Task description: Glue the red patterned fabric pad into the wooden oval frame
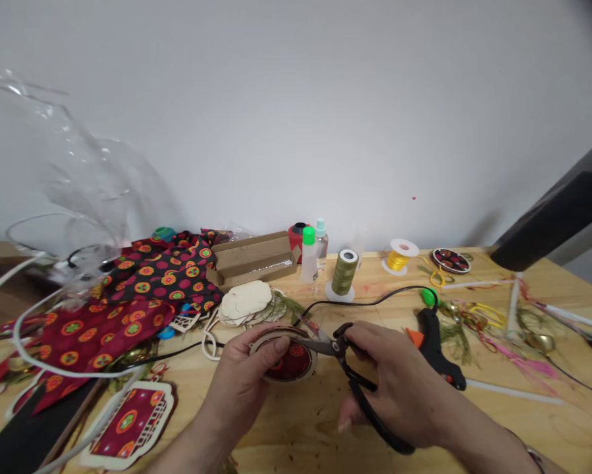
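Note:
My left hand (249, 372) grips a round ornament (292, 361) with a pale rim and dark red patterned fabric in its middle. The thumb presses on its face. In my right hand (399, 378) is a pair of black-handled scissors (355, 365), its loops around my fingers. The scissor blades lie across the upper part of the ornament, their tips by my left thumb. Whether the blades touch the fabric, I cannot tell.
Patterned fabric (147, 283) and a fabric-covered plaque (130, 424) lie left. Behind my hands are pale wooden pieces (246, 301), a cardboard box (256, 260), a green thread spool (345, 273) and small bottles (309, 257). A black glue gun (436, 349) with its cord lies right.

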Available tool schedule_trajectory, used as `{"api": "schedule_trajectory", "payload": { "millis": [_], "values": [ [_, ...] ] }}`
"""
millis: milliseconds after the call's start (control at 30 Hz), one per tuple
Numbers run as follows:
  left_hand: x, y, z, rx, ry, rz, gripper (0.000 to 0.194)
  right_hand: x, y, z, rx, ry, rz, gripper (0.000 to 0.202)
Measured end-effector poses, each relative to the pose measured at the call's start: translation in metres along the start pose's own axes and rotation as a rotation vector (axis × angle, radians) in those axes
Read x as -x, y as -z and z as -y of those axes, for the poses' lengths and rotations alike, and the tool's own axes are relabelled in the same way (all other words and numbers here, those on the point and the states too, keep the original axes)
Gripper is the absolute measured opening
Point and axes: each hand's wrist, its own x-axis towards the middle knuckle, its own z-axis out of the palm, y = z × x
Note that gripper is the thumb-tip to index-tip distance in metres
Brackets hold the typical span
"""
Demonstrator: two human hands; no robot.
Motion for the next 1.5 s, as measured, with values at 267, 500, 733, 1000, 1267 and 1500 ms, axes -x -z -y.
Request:
{"api": "schedule_trajectory", "payload": {
  "millis": [267,500,733,1000,1267,1500],
  "values": [
    [0.002,0.001,0.002,0.01,0.021,0.045,0.016,-0.001,-0.001,-0.005,0.016,0.049,-0.026,0.034],
    [0.002,0.001,0.002,0.028,0.036,0.085,0.019,0.0,-0.005,-0.006,0.038,0.018,0.016,0.037],
    [0.004,-0.002,0.0,0.033,0.057,0.053,0.02,-0.001,-0.007,-0.007,0.006,0.049,0.003,0.038],
    [0.004,0.001,0.0,0.031,0.047,0.041,0.02,0.0,-0.007,-0.008,-0.02,0.036,0.017,0.04],
    [0.004,0.003,0.0,0.042,0.054,0.086,0.018,0.001,-0.008,-0.009,-0.055,0.003,0.041,0.043],
    [0.004,0.005,0.0,0.007,0.043,0.08,0.019,0.002,-0.008,-0.013,-0.005,0.009,0.016,0.043]
  ]
}}
